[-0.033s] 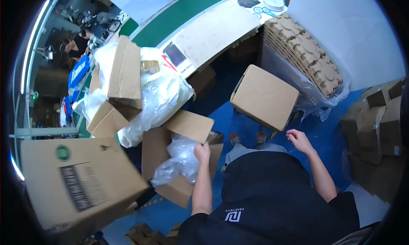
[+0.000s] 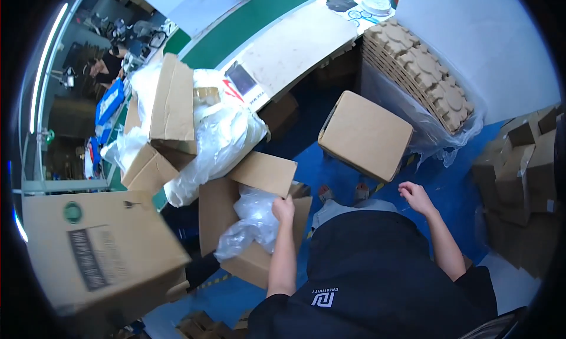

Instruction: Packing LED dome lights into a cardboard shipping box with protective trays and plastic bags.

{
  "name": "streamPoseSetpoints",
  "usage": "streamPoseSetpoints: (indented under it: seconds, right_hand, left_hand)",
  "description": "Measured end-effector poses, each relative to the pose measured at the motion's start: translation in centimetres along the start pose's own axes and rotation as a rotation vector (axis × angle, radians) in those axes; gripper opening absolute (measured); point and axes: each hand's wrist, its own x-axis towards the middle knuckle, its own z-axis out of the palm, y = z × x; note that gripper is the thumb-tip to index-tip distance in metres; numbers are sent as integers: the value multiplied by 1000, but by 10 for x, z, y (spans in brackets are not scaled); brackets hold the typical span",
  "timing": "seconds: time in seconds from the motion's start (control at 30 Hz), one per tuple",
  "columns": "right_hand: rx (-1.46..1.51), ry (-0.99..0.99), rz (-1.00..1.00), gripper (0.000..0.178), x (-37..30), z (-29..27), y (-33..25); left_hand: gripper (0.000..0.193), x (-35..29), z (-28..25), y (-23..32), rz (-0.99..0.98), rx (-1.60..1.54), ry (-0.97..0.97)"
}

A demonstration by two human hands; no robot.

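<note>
On my left side, my left hand (image 2: 283, 209) pinches the near corner of a raised flap on an open cardboard box (image 2: 215, 215). Inside that box lies crumpled clear plastic wrap (image 2: 254, 212), partly behind my hand and forearm. My right hand (image 2: 416, 198) is held out in the air at my right, its fingers loosely bent and nothing in them. Ahead of it stands a closed cardboard box (image 2: 367, 135), apart from the hand.
A large printed carton (image 2: 118, 244) fills the lower left. Plastic bags (image 2: 227, 132) and another open box (image 2: 173, 103) are piled beyond. Stacked pulp trays (image 2: 421, 68) stand far right, before a white worktable (image 2: 300, 41); folded cartons (image 2: 519, 174) lean at right. Someone (image 2: 109, 65) is in the background.
The large printed carton at left has shifted a little to the left. My left hand and the open box show slightly further right; my right hand's fingers look a bit more bent.
</note>
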Motion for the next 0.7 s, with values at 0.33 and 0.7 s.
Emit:
streamPoseSetpoints:
  seconds: [0.33, 0.7]
  right_hand:
    - [-103, 26, 252, 27, -43, -11, 95]
    - [521, 235, 715, 22, -166, 0, 310]
  left_hand:
    - [38, -19, 50, 8, -77, 239, -136]
    - [36, -62, 30, -113, 168, 245, -108]
